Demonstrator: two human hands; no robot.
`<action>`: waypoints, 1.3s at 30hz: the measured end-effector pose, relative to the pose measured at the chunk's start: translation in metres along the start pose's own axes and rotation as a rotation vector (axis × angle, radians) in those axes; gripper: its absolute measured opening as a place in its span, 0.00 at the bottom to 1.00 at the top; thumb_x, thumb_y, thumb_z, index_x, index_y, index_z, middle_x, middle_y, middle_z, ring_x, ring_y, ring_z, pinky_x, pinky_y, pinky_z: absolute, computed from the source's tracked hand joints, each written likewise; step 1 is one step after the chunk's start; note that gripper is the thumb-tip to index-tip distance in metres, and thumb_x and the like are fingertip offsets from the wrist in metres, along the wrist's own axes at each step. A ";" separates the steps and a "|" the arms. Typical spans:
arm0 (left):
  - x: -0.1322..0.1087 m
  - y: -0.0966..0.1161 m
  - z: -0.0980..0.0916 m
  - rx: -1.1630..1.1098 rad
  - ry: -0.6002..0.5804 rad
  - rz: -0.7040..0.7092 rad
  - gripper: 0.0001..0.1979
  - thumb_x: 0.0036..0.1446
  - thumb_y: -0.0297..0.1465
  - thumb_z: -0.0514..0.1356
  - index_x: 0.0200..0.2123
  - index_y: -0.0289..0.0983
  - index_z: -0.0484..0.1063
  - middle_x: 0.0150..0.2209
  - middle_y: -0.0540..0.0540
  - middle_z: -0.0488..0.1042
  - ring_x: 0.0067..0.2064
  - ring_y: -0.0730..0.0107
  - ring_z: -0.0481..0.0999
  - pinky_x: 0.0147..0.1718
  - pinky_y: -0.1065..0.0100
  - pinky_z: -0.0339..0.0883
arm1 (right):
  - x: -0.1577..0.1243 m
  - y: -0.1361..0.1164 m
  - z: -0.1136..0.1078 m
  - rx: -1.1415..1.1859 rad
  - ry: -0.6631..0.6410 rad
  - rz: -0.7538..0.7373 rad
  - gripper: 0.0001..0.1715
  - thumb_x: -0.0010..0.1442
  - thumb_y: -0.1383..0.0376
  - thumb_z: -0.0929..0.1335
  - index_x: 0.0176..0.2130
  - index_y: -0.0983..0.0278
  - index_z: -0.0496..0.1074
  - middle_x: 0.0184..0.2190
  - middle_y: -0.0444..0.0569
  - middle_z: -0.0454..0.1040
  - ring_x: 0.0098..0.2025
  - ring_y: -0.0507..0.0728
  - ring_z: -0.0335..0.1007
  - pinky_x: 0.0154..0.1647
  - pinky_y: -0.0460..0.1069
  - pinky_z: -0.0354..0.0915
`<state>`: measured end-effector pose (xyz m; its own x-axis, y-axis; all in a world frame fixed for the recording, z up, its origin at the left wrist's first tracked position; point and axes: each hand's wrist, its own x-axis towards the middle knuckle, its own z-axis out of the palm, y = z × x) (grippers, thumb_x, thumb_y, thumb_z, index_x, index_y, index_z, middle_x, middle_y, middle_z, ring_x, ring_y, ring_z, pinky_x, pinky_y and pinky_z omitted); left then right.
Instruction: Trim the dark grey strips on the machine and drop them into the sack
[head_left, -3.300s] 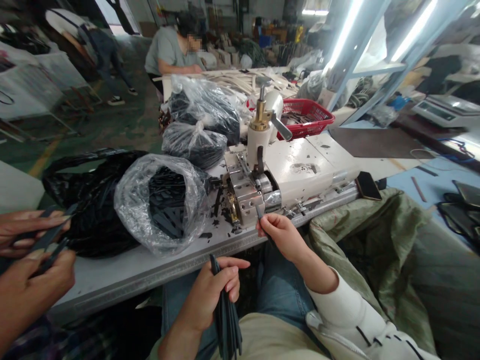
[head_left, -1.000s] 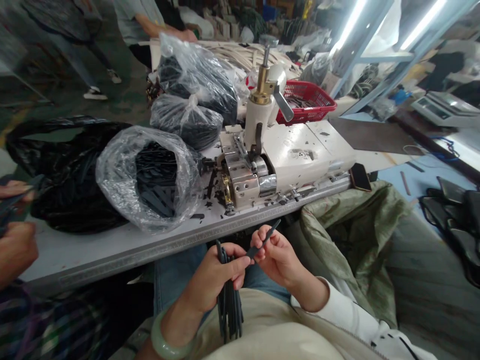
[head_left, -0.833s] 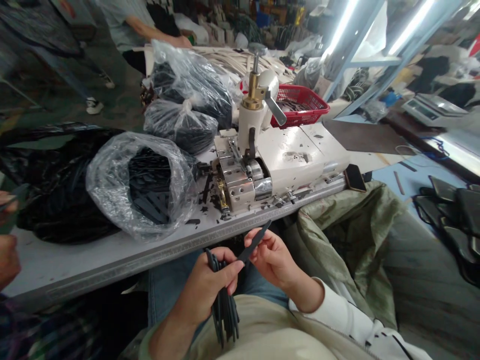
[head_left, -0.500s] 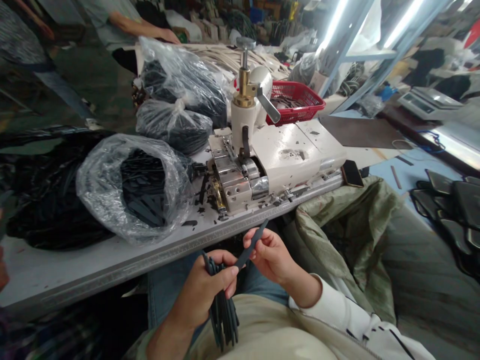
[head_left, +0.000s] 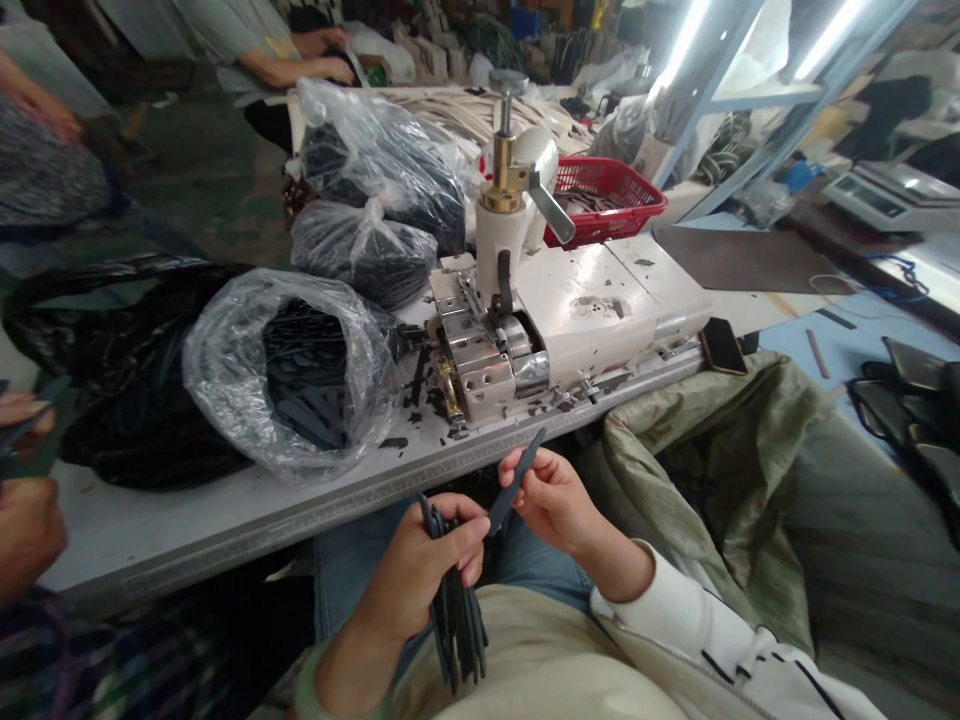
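Note:
My left hand [head_left: 424, 560] grips a hanging bundle of narrow dark rubbery strips [head_left: 456, 625] over my lap. My right hand [head_left: 551, 505] pinches a single dark strip with a tapered end [head_left: 517, 480] between thumb and fingers, close to the bundle. Both hands are just below the front edge of the white worktable [head_left: 225, 530]. Beyond that edge stands a cream-white industrial machine [head_left: 585, 320] with a steel cutting head [head_left: 480, 365], dark scraps lying around it.
A clear bag of dark strips [head_left: 225, 380] and a black bag [head_left: 127, 400] lie on the table, with more tied bags behind. A red basket [head_left: 607, 195] stands beyond the machine. A green woven sack [head_left: 697, 470] hangs at my right. A co-worker's hands [head_left: 22, 520] hold strips at far left.
My right hand has come back from the machine's head to my lap, still holding a strip. The strip has tilted in my fingers, and the view has swung slightly.

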<state>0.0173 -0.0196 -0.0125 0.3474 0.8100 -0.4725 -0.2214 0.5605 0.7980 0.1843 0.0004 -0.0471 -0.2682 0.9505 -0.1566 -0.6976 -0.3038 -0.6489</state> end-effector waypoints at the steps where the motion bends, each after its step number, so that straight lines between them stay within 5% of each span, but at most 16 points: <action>1: 0.001 -0.001 -0.001 0.020 -0.003 0.000 0.10 0.51 0.34 0.66 0.24 0.34 0.71 0.14 0.56 0.61 0.16 0.78 0.62 0.17 0.73 0.52 | 0.000 0.000 0.000 0.001 -0.006 -0.002 0.16 0.48 0.59 0.77 0.37 0.63 0.78 0.29 0.45 0.76 0.24 0.46 0.63 0.27 0.42 0.62; 7: 0.004 -0.005 -0.007 0.180 0.009 0.006 0.12 0.52 0.37 0.65 0.34 0.33 0.74 0.14 0.53 0.66 0.17 0.76 0.63 0.18 0.72 0.54 | 0.005 0.000 0.003 -0.133 0.050 -0.013 0.14 0.47 0.59 0.77 0.27 0.66 0.75 0.22 0.45 0.76 0.16 0.45 0.61 0.16 0.40 0.57; 12: 0.005 -0.006 -0.006 0.184 -0.037 -0.028 0.12 0.51 0.37 0.65 0.26 0.33 0.73 0.13 0.52 0.65 0.16 0.78 0.61 0.17 0.73 0.50 | 0.007 0.001 0.009 -0.275 0.149 0.055 0.17 0.47 0.60 0.77 0.21 0.67 0.70 0.20 0.46 0.76 0.14 0.45 0.61 0.13 0.40 0.58; 20: 0.003 -0.002 -0.003 -0.041 -0.043 -0.064 0.09 0.48 0.33 0.66 0.23 0.34 0.72 0.14 0.56 0.60 0.15 0.78 0.62 0.18 0.72 0.55 | 0.008 -0.001 0.014 -0.273 0.151 0.152 0.16 0.51 0.56 0.75 0.26 0.68 0.78 0.18 0.46 0.75 0.14 0.45 0.61 0.14 0.40 0.60; 34: 0.001 0.003 0.000 -0.130 -0.067 -0.124 0.10 0.49 0.34 0.66 0.23 0.34 0.72 0.13 0.56 0.58 0.15 0.79 0.61 0.17 0.73 0.54 | 0.011 -0.004 0.011 -0.294 0.135 0.140 0.16 0.50 0.56 0.75 0.25 0.67 0.77 0.18 0.46 0.75 0.14 0.45 0.59 0.15 0.41 0.55; 39: 0.003 0.000 -0.002 -0.073 -0.027 -0.103 0.12 0.51 0.36 0.65 0.26 0.32 0.74 0.14 0.55 0.59 0.16 0.79 0.62 0.18 0.73 0.53 | 0.027 -0.017 0.007 -0.401 0.073 0.129 0.19 0.53 0.53 0.72 0.31 0.67 0.77 0.20 0.44 0.74 0.14 0.44 0.50 0.13 0.42 0.43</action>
<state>0.0161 -0.0164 -0.0147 0.3958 0.7429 -0.5399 -0.2486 0.6526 0.7157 0.1839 0.0302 -0.0350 -0.2783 0.9131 -0.2981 -0.3440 -0.3845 -0.8566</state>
